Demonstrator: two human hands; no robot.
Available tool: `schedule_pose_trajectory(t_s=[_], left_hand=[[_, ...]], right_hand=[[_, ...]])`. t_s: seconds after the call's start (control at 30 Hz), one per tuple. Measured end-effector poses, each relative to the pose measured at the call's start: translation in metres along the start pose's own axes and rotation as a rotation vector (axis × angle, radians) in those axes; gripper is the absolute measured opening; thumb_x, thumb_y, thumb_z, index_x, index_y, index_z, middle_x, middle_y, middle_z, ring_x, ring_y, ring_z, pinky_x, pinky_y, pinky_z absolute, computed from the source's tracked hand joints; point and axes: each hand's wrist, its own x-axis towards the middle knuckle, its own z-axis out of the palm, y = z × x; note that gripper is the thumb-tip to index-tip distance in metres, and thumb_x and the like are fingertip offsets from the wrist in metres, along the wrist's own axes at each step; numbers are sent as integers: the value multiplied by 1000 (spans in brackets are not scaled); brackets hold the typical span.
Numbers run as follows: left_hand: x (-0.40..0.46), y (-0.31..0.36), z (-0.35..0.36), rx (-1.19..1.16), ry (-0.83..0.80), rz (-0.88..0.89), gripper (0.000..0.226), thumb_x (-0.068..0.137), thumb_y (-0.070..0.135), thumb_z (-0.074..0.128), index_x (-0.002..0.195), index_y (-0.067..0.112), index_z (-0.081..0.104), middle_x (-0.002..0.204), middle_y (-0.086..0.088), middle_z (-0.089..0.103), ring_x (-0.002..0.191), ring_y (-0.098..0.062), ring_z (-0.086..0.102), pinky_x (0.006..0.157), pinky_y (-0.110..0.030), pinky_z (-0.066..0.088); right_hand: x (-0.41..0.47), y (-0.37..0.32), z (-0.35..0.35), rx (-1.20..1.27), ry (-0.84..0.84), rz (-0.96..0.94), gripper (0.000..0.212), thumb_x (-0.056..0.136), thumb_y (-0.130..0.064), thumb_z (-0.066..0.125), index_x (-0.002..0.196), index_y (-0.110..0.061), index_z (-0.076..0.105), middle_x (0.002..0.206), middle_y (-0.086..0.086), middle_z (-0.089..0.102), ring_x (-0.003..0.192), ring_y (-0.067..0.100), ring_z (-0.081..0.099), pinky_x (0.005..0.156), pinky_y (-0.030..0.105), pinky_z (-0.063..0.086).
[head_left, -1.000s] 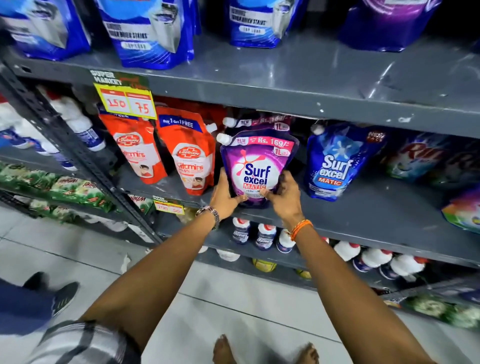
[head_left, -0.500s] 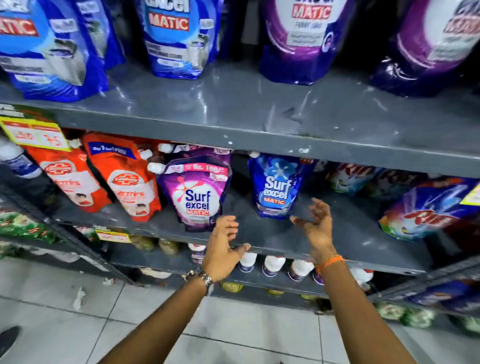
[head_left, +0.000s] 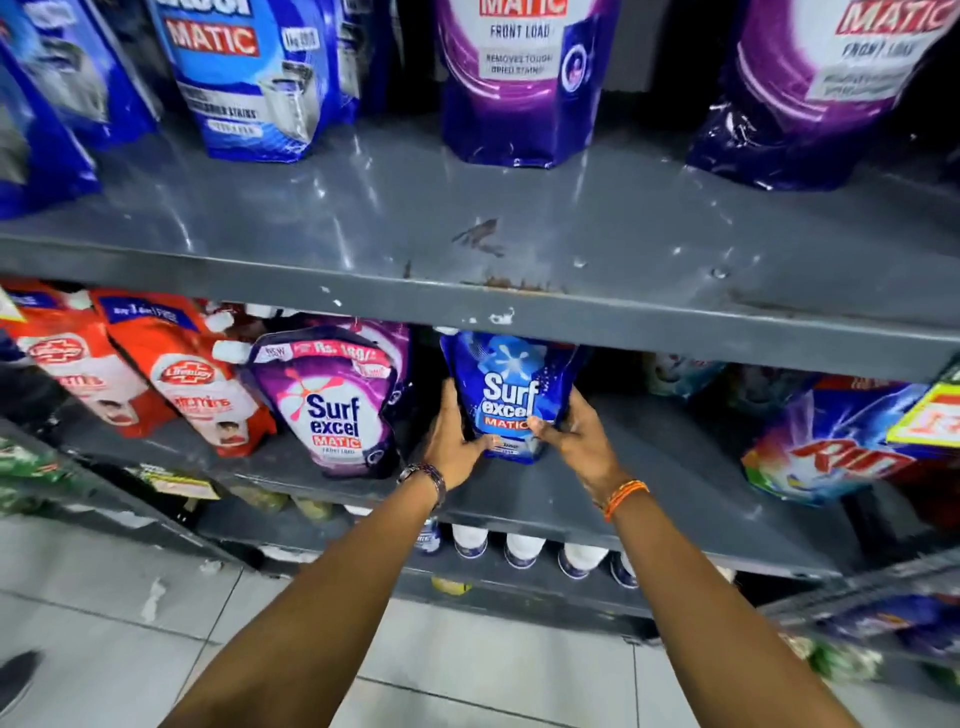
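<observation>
A person's left hand (head_left: 457, 441) and right hand (head_left: 576, 436) grip the lower sides of a blue detergent pouch (head_left: 511, 395) standing on the middle shelf (head_left: 675, 467). The soft pouch could sag and slip, or catch the upper shelf edge (head_left: 519, 304) if lifted.

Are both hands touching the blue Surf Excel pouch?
Touching. Head view: left hand holds the blue plastic Surf Excel pouch by its left edge, right hand by its right.

blue Surf Excel pouch (head_left: 511, 395) | upright | middle shelf (head_left: 675, 467), held both sides
</observation>
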Motion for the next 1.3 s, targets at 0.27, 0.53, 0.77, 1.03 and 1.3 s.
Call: schedule_pose_trajectory(t_s=[0.27, 0.53, 0.77, 1.03, 1.3], left_hand=[[-78, 5, -13, -45, -86, 135, 96, 68, 15, 84, 145, 26, 27, 138, 23, 54, 129, -15, 56, 107, -51, 48], [-175, 49, -68, -249, -204, 199, 88, 70, 6, 84, 129, 54, 40, 134, 15, 62, 124, -12, 63, 97, -40, 56], [-212, 130, -153, -307, -162, 409, 90, 73, 8, 84, 136, 43, 31, 137, 25, 54, 120, 12, 58, 92, -16, 53], [-188, 235, -247, -150, 53, 733, 100, 76, 32, 80, 136, 72, 10, 141, 43, 40, 135, 11, 43, 114, -36, 41], [-118, 272, -305, -33, 44, 685, 105, 87, 5, 70, 156, 34, -3, 132, 52, 38, 123, 17, 51, 115, -41, 41]], right_hand=[[-99, -16, 27, 46, 199, 43, 40, 87, 7, 67, 124, -4, 56, 102, -10, 79, 96, 12, 74, 83, 33, 63], [-200, -89, 77, 44, 251, -66, 37, 88, 10, 62, 116, -14, 61, 104, -9, 79, 98, 12, 76, 73, 21, 60], [-231, -204, 122, 36, 130, -304, 46, 88, 8, 61, 127, -16, 58, 116, 0, 77, 105, 18, 74, 77, 24, 60], [-172, -326, 161, 2, 60, -587, 41, 91, 5, 61, 126, -16, 59, 123, 2, 74, 112, 19, 71, 88, 32, 60], [-63, -364, 195, -6, 53, -572, 32, 94, -3, 63, 118, -24, 59, 117, -2, 72, 108, 22, 71, 90, 37, 61]])
